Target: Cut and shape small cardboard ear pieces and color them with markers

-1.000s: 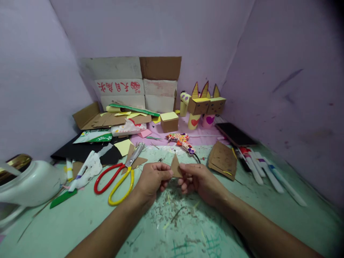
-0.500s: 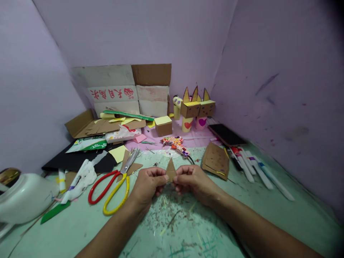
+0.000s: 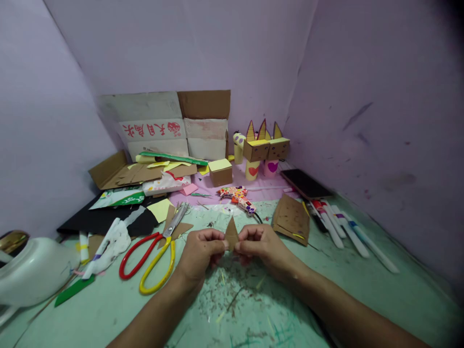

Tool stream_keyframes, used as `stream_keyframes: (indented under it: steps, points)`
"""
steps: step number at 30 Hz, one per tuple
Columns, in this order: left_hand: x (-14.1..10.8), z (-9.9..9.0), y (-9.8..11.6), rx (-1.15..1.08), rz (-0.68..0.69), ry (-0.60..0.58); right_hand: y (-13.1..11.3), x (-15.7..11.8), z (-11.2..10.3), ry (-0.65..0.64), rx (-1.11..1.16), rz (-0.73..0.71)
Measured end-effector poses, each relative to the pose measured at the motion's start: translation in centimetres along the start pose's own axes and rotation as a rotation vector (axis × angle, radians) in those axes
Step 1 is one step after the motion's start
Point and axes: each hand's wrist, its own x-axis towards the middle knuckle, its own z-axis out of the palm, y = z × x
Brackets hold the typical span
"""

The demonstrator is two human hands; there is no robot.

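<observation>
Green tabletop (image 3: pixel 213 319), strewn with crumbs and scraps, spreads on the near side of the floral glue gun (image 3: pixel 236 195). Also short of the glue gun, the left hand (image 3: pixel 197 253) and right hand (image 3: pixel 264 249) pinch a small cardboard triangle (image 3: pixel 231 234) low on either side, its point upward. Scissors (image 3: pixel 168 232) lie left of the glue gun, cardboard pieces (image 3: pixel 290 220) right of it. Behind it stand a yellow-topped box (image 3: pixel 221 177), slightly left, and eared cardboard figures (image 3: pixel 255 151), rightward; farthest back, leftward, an unfolded carton (image 3: pixel 203 105).
</observation>
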Motion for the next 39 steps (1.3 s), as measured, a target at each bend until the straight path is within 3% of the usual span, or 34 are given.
stream_keyframes:
  steps: [9,15,24,27,30,33,36,39]
  points:
    - [0.3,0.0,-0.5,0.103,0.05,0.022,0.2,0.3,-0.3,0.068,0.0,0.035]
    - [0.5,-0.7,0.0,-0.024,0.065,0.111,-0.3,1.1,-1.2,0.2,-0.018,0.095]
    - [0.4,-0.5,0.4,-0.091,0.031,0.07,0.1,1.6,-1.4,0.302,-0.066,0.03]
    - [0.3,-0.5,0.3,-0.084,0.02,0.051,-0.1,1.1,-1.2,0.255,-0.151,-0.059]
    - [0.1,-0.3,0.1,-0.012,0.013,0.001,-0.2,0.5,-0.6,0.12,-0.153,-0.11]
    - [-0.3,0.0,-0.1,0.037,-0.004,-0.021,-0.1,0.2,-0.1,0.019,-0.036,-0.043]
    - [-0.4,0.1,0.0,0.025,-0.013,0.006,0.0,0.3,0.0,0.031,0.155,0.062]
    - [-0.2,0.0,0.1,-0.01,-0.017,0.04,0.0,0.5,-0.2,0.046,0.22,0.08]
